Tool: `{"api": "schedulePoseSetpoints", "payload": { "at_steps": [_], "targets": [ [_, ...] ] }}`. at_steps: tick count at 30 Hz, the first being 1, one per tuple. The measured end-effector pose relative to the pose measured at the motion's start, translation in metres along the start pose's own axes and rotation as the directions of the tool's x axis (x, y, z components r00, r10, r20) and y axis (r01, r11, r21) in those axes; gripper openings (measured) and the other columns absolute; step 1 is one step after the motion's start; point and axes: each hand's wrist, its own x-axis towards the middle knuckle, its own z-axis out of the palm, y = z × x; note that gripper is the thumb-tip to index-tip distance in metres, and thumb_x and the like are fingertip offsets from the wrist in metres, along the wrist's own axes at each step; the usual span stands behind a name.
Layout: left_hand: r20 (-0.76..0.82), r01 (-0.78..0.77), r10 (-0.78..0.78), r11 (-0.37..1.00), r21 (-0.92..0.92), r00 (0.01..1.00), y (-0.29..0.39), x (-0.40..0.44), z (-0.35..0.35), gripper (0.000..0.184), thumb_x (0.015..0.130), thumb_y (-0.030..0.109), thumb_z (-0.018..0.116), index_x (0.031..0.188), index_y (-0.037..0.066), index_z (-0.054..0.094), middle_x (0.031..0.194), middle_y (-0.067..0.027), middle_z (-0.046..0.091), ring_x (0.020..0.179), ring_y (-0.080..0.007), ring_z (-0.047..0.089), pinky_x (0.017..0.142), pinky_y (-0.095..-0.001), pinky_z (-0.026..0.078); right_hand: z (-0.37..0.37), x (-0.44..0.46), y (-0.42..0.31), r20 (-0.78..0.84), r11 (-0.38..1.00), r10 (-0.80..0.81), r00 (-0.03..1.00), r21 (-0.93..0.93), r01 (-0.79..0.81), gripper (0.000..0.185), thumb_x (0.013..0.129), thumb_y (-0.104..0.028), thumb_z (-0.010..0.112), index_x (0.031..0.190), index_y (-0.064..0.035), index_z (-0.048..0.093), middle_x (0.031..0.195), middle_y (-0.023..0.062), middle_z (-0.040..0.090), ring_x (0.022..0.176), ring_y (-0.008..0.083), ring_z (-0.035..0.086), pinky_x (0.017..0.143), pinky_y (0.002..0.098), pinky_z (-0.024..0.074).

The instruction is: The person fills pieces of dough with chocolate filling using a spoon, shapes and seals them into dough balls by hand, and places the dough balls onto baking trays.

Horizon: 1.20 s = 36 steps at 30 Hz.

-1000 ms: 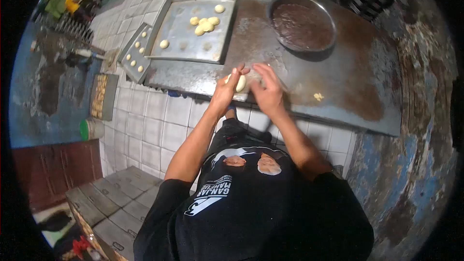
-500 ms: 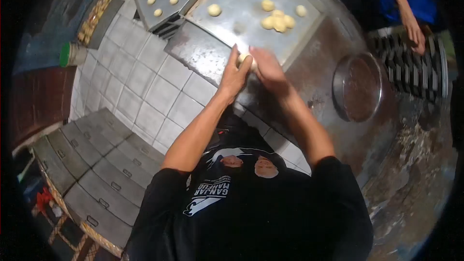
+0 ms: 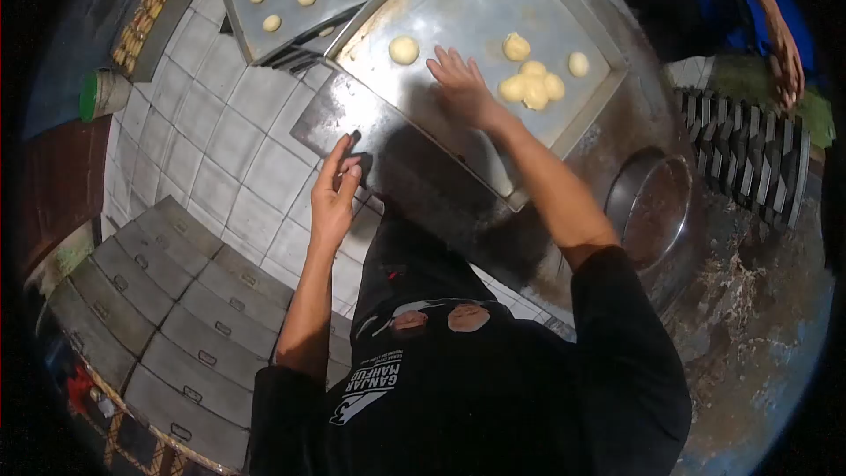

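My right hand [image 3: 467, 90] reaches over the large metal tray [image 3: 388, 79], palm down with fingers stretched and slightly apart. A round pale dough ball [image 3: 404, 50] lies just left of its fingertips. Whatever is beneath the palm is hidden. To the right of this hand sit a clump of dough balls [image 3: 532, 86] pressed together, a single dough ball [image 3: 516, 47] above it and another dough ball [image 3: 578, 64] beside it. My left hand [image 3: 335, 198] hovers by the near corner of the metal table, fingers loosely bent and thumb apart, with nothing visible in it.
A second tray [image 3: 233, 0] with several spaced dough balls stands at the upper left. A round pan [image 3: 656, 207] rests on the right. Another person's hand [image 3: 787, 79] is above a stack of dark ridged metal moulds [image 3: 745, 154]. Grey lidded tins [image 3: 198, 326] cover the lower left.
My hands were together around a dough ball and have parted. The left moved down and left, the right went forward over the tray. That ball is out of sight.
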Motion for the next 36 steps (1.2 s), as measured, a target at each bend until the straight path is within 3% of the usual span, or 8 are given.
{"api": "schedulePoseSetpoints", "payload": {
  "at_steps": [2, 7, 13, 20, 22, 26, 33, 36],
  "targets": [
    [0.02, 0.004, -0.004, 1.0, -0.015, 1.0, 0.009, 0.005, 0.006, 0.045, 0.104, 0.012, 0.056, 0.148, 0.002, 0.049, 0.142, -0.0105, 0.057, 0.12, -0.0168, 0.058, 0.103, -0.0298, 0.045, -0.03, 0.009, 0.044, 0.327, 0.367, 0.179, 0.928, 0.853, -0.371, 0.042, 0.1, -0.034, 0.057, 0.126, -0.0016, 0.064, 0.139, 0.0184, 0.059, 0.135, 0.0319, 0.051, 0.114, 0.0431, 0.0374],
    [0.057, -0.102, 0.103, 0.995, -0.02, 0.993, 0.023, -0.005, 0.04, 0.035, 0.103, 0.01, 0.058, 0.136, -0.001, 0.058, 0.127, -0.0117, 0.067, 0.111, -0.0165, 0.064, 0.096, -0.0288, 0.05, -0.036, -0.005, 0.114, 0.039, 0.94, 0.305, 0.952, 0.151, -0.307, 0.034, 0.091, -0.022, 0.068, 0.12, -0.0039, 0.07, 0.119, 0.0185, 0.07, 0.11, 0.0269, 0.067, 0.098, 0.038, 0.0502],
    [-0.088, -0.195, 0.185, 0.971, -0.137, 0.979, 0.039, -0.035, 0.145, 0.034, 0.106, 0.02, 0.055, 0.13, -0.003, 0.06, 0.115, -0.0111, 0.068, 0.097, -0.0152, 0.065, 0.086, -0.027, 0.052, -0.157, -0.09, -0.029, 0.184, 0.541, 0.502, 0.845, 0.695, -0.473, 0.048, 0.085, -0.022, 0.075, 0.13, -0.0059, 0.064, 0.111, 0.0163, 0.071, 0.102, 0.0281, 0.069, 0.088, 0.0387, 0.0547],
    [0.236, 0.065, -0.006, 0.968, -0.242, 0.972, 0.037, -0.15, 0.247, 0.04, 0.109, 0.037, 0.045, 0.097, 0.003, 0.061, 0.084, -0.0022, 0.06, 0.076, -0.0096, 0.055, 0.067, -0.028, 0.047, -0.168, -0.316, -0.116, -0.387, 0.754, 0.551, 0.739, 0.61, -0.242, 0.038, 0.093, -0.019, 0.07, 0.126, -0.0012, 0.063, 0.107, 0.0159, 0.07, 0.095, 0.0239, 0.068, 0.084, 0.034, 0.0538],
    [0.302, 0.068, -0.012, 0.982, -0.176, 0.953, 0.016, -0.19, 0.267, 0.04, 0.109, 0.038, 0.045, 0.094, 0.003, 0.061, 0.082, -0.002, 0.059, 0.074, -0.0093, 0.055, 0.065, -0.0278, 0.046, -0.162, -0.369, -0.134, 0.203, 0.099, 0.75, 0.629, 0.907, -0.41, 0.033, 0.095, -0.01, 0.07, 0.124, 0.0023, 0.063, 0.106, 0.011, 0.071, 0.1, 0.0136, 0.065, 0.083, 0.0276, 0.0525],
    [0.422, 0.047, -0.027, 0.998, -0.036, 0.906, -0.012, -0.255, 0.295, 0.044, 0.108, 0.042, 0.047, 0.088, 0.005, 0.058, 0.077, -0.0012, 0.057, 0.07, -0.0091, 0.053, 0.059, -0.0279, 0.043, -0.136, -0.451, -0.161, 0.144, -0.166, 0.879, 0.455, 0.986, 0.009, 0.025, 0.098, -0.009, 0.066, 0.119, 0.0045, 0.064, 0.105, 0.005, 0.071, 0.096, 0.0097, 0.064, 0.083, 0.0254, 0.0512],
    [0.562, 0.248, -0.188, 0.968, -0.033, 0.806, -0.096, -0.3, 0.297, 0.059, 0.104, 0.039, 0.056, 0.15, 0.004, 0.042, 0.112, -0.0073, 0.066, 0.098, -0.0164, 0.062, 0.077, -0.0326, 0.054, -0.144, -0.553, -0.177, -0.218, 0.293, 0.945, 0.242, 0.895, -0.337, 0.029, 0.096, -0.014, 0.067, 0.122, -0.0004, 0.065, 0.085, 0.0146, 0.073, 0.077, 0.0179, 0.07, 0.07, 0.0319, 0.0537],
    [0.728, -0.076, -0.289, 0.903, 0.423, 0.622, -0.146, -0.3, 0.289, 0.051, 0.1, 0.025, 0.061, 0.145, 0.004, 0.049, 0.116, -0.0069, 0.067, 0.106, -0.0168, 0.061, 0.087, -0.0324, 0.052, -0.114, -0.576, -0.188, -0.275, 0.564, 0.794, 0.542, 0.664, -0.491, 0.02, 0.092, -0.014, 0.062, 0.109, -0.0067, 0.07, 0.087, 0.0147, 0.07, 0.084, 0.0329, 0.067, 0.075, 0.0419, 0.0529]
  ]
}}
